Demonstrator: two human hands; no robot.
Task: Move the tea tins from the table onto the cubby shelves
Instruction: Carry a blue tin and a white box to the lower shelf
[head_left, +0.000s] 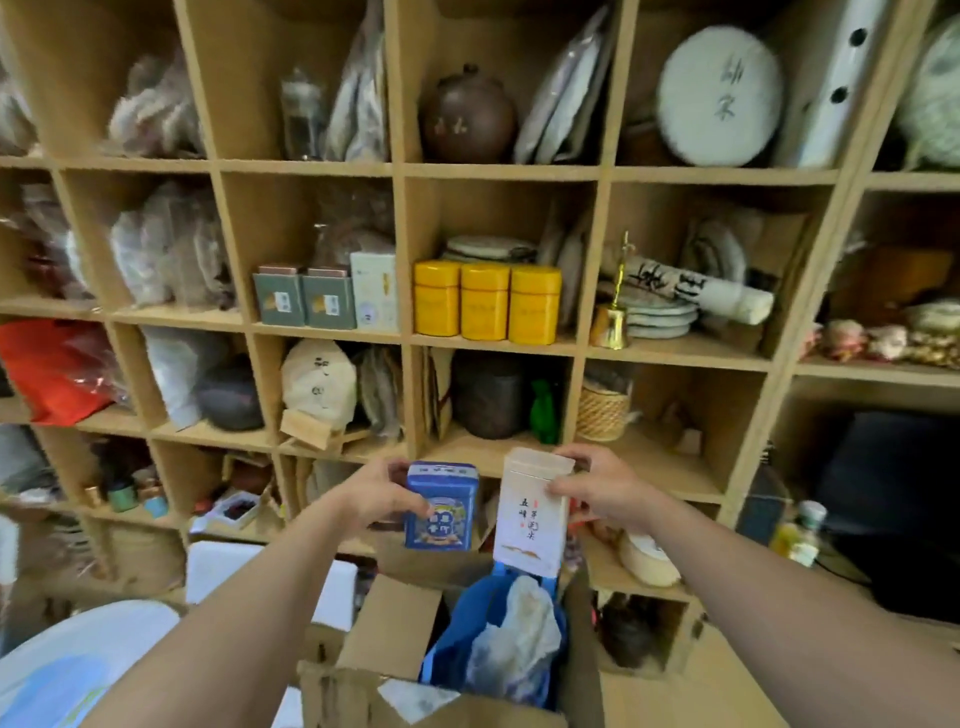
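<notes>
My left hand (376, 493) grips a blue rectangular tea tin (441, 506) upright by its left side. My right hand (597, 488) holds a taller white tea tin (532, 514) with dark calligraphy, fingers wrapped over its top right. Both tins are raised side by side in front of the wooden cubby shelves (498, 340), level with the lower rows. Three yellow round tins (487, 301) stand in a row in a middle cubby. To their left, two grey-green square tins (304, 301) and a white box (375, 291) share another cubby.
An open cardboard box (384, 623) sits below my arms with a blue bag (457, 639) and crumpled plastic inside. The cubbies hold wrapped tea cakes, dark clay jars (467, 117), a brass bell (613, 322), a woven basket (602, 413) and a red bag (57, 364).
</notes>
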